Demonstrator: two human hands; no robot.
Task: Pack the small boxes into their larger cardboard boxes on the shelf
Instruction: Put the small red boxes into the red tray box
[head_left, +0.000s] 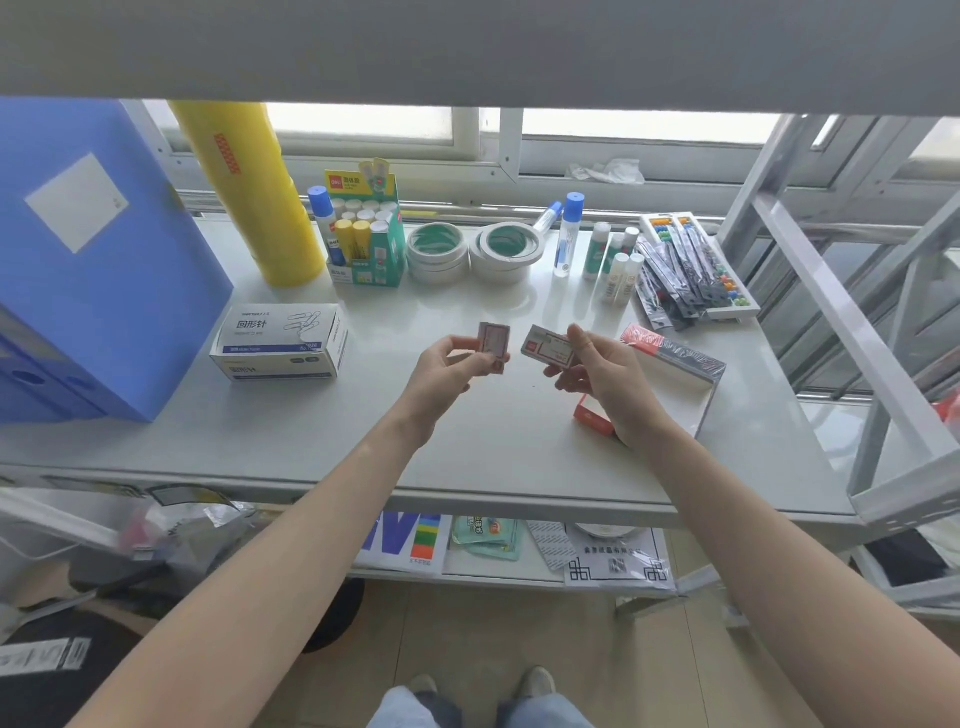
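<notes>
My left hand (451, 370) pinches a small pale box (493, 339) with a reddish label, held upright above the shelf. My right hand (602, 370) holds a second small white-and-red box (545, 349), lying flat between thumb and fingers. The two small boxes hang close together, a short gap between them. A larger white paper-clip carton (280, 340) lies closed on the shelf to the left. Under and behind my right hand lies an open red-and-white carton (670, 374) with a dark plastic-wrapped edge; part of it is hidden by my wrist.
The grey shelf (467, 441) carries blue file boxes (88, 260) at the left, a yellow roll (249, 192), a green glue-stick display box (369, 228), rolls of tape (472, 252), glue bottles (569, 234) and packaged pens on a tray (691, 270). A metal frame stands right.
</notes>
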